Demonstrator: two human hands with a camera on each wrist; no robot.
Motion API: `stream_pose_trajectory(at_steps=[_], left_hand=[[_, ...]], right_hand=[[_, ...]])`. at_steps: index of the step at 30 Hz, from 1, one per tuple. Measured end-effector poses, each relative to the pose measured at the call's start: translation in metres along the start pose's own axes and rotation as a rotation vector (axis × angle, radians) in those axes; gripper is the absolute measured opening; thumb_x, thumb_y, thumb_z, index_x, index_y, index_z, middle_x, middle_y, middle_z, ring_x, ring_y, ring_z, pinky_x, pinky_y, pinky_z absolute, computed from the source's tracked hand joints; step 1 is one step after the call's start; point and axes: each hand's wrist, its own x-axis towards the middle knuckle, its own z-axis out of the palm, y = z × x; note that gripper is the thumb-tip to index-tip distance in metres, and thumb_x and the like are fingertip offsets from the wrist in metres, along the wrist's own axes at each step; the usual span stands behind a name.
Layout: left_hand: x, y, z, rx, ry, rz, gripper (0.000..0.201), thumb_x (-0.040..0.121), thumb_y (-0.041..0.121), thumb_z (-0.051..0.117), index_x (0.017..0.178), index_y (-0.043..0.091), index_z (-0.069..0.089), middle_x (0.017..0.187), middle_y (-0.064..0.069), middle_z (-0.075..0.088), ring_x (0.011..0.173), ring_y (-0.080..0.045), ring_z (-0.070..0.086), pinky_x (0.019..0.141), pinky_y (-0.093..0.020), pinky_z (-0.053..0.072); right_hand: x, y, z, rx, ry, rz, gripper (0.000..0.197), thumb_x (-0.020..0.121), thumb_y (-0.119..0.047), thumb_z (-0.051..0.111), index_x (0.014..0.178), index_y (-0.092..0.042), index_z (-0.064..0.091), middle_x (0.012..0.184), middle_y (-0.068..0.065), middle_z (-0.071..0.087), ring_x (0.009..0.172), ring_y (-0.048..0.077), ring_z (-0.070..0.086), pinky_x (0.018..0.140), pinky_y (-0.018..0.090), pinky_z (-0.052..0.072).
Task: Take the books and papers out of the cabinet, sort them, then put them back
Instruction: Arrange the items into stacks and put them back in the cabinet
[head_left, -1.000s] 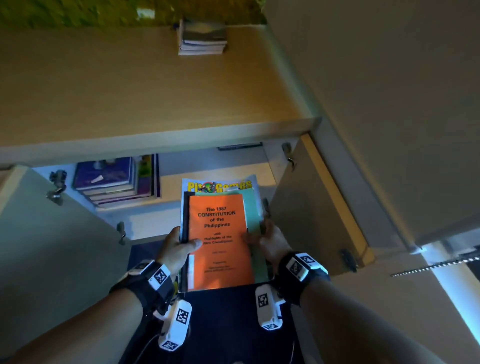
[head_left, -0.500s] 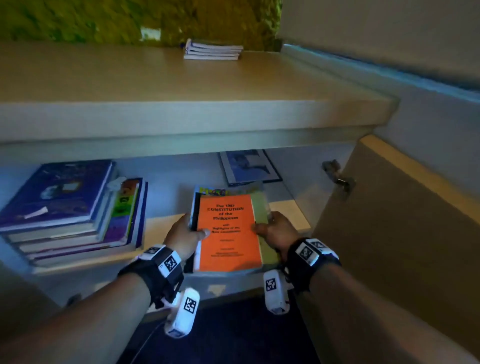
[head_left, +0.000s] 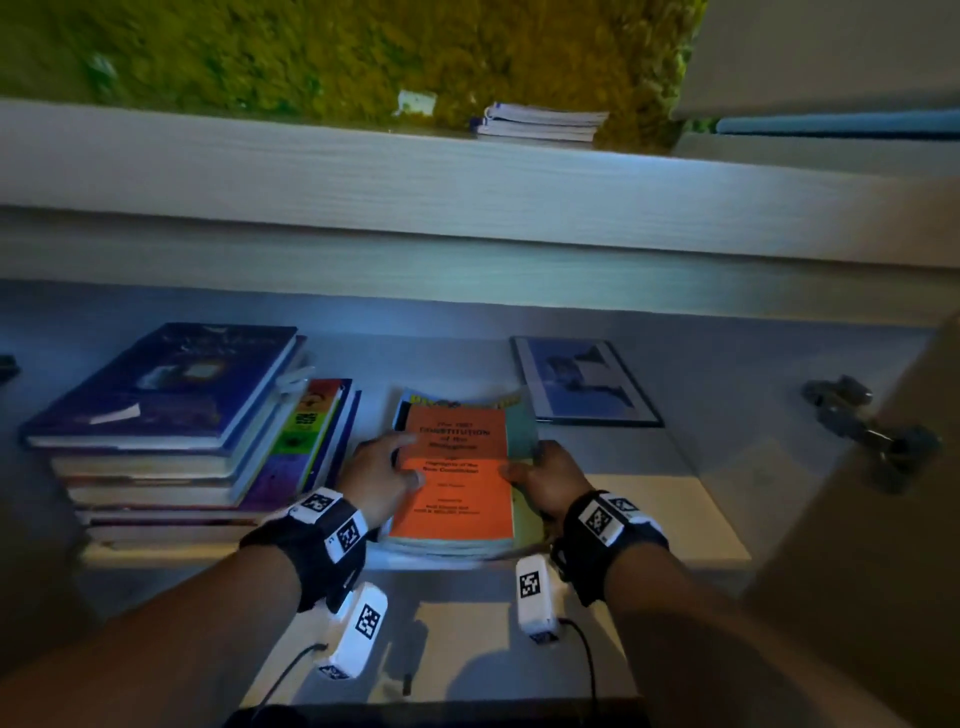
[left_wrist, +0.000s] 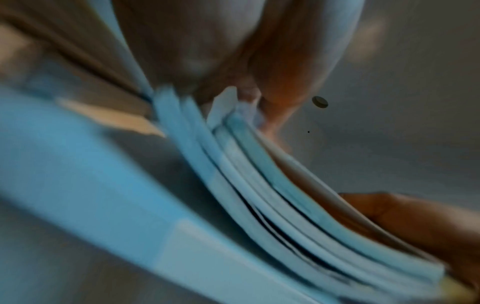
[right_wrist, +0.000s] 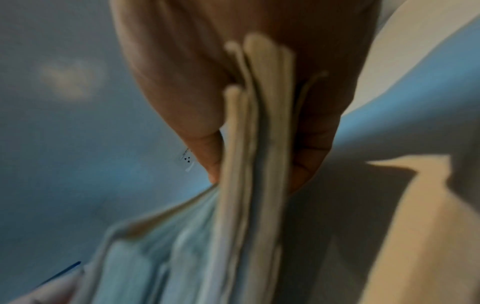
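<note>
**Mia:** Is the job almost done?

**Sam:** I think it is near the end. The cabinet shelf (head_left: 675, 514) already has a tall pile of big books (head_left: 171, 431) lying flat. Now a small pile with an orange book (head_left: 457, 467) on top sits on the shelf, just to the right of the tall pile.

**Mia:** Are the hands holding it?

**Sam:** The right hand (head_left: 550, 475) pinches the right side of the small pile, thumb on top and fingers under it. The right wrist view shows the thin books squeezed between them. The left hand (head_left: 382, 475) lies on the left side of the orange book with its fingers mostly straight. I cannot tell if it grips anything.

**Mia:** What else is in the cabinet?

**Sam:** A flat picture in a dark frame (head_left: 582, 382) lies at the back, behind and to the right of the orange book. The cabinet door (head_left: 883, 519) stands open, far right of the orange book.

**Mia:** What is left to do?

**Sam:** I think the small pile needs a push farther in. Some thin booklets (head_left: 540, 122) rest on top of the cabinet, well above the orange book. Maybe they go in too.
</note>
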Motion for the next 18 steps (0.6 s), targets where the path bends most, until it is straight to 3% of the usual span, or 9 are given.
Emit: stream_pose_trajectory(at_steps=[3,5,6,8,10,12,16,18], left_hand=[[0.001,0.000,-0.005,0.239,-0.154,0.027,0.080,0.071,0.042,0.083,0.143,0.033,0.050,0.153,-0.005,0.041,0.134,-0.023,0.047,0.113,-0.035,0.039],[-0.004,0.000,-0.005,0.507,-0.366,0.014,0.113,0.053,0.070,0.080,0.151,0.044,0.031,0.166,-0.007,0.015,0.152,-0.025,0.018,0.122,-0.041,0.024],[-0.006,-0.001,-0.003,0.612,-0.435,0.010,0.122,0.050,0.076,0.078,0.154,0.047,0.021,0.168,-0.005,0.001,0.155,-0.026,0.003,0.124,-0.044,0.017],[-0.002,0.000,0.003,0.686,-0.459,0.037,0.114,0.064,0.070,0.076,0.156,0.047,0.012,0.168,-0.007,-0.010,0.155,-0.026,-0.009,0.125,-0.044,0.012],[0.009,0.003,0.006,0.709,-0.433,0.074,0.103,0.076,0.059,0.075,0.157,0.044,0.012,0.168,-0.007,-0.007,0.155,-0.027,-0.009,0.125,-0.043,0.011],[0.022,0.006,0.008,0.749,-0.451,0.073,0.102,0.079,0.057,0.073,0.157,0.043,0.009,0.168,-0.006,-0.001,0.155,-0.027,-0.007,0.125,-0.045,0.012],[0.045,0.020,0.008,0.847,-0.498,0.128,0.099,0.080,0.057,0.070,0.158,0.037,0.013,0.166,-0.002,0.016,0.153,-0.029,0.010,0.122,-0.043,0.023],[0.058,0.031,0.005,0.884,-0.515,0.106,0.097,0.081,0.059,0.068,0.159,0.034,0.016,0.163,-0.004,0.022,0.150,-0.031,0.019,0.121,-0.043,0.026]], right_hand=[[0.031,0.003,0.009,-0.157,0.002,-0.013,0.056,0.058,-0.044,0.072,0.107,-0.017,0.062,0.105,0.004,0.075,0.096,0.026,0.072,0.085,0.040,0.058],[0.012,-0.020,0.008,-0.367,-0.017,-0.053,0.048,0.070,-0.044,0.067,0.111,-0.018,0.067,0.112,0.009,0.071,0.106,0.032,0.067,0.094,0.042,0.054],[0.010,-0.025,0.007,-0.478,-0.038,-0.073,0.043,0.079,-0.041,0.065,0.117,-0.019,0.066,0.118,0.011,0.065,0.113,0.034,0.060,0.100,0.043,0.049],[0.009,-0.032,0.000,-0.640,-0.096,-0.158,0.042,0.086,-0.038,0.064,0.125,-0.021,0.061,0.124,0.010,0.059,0.120,0.034,0.052,0.103,0.042,0.044],[0.012,-0.041,-0.006,-0.653,-0.179,-0.218,0.048,0.082,-0.038,0.068,0.128,-0.025,0.060,0.128,0.006,0.060,0.124,0.032,0.054,0.102,0.036,0.046],[0.016,-0.049,-0.009,-0.714,-0.316,-0.226,0.057,0.084,-0.034,0.073,0.138,-0.025,0.058,0.137,0.003,0.059,0.126,0.026,0.056,0.100,0.027,0.046],[0.026,-0.058,-0.001,-0.916,-0.539,-0.201,0.056,0.083,-0.031,0.078,0.136,-0.030,0.060,0.136,0.003,0.062,0.122,0.026,0.060,0.101,0.033,0.048],[0.038,-0.057,0.004,-0.939,-0.575,-0.169,0.059,0.082,-0.028,0.080,0.137,-0.028,0.060,0.134,0.001,0.063,0.121,0.026,0.061,0.101,0.032,0.047]])
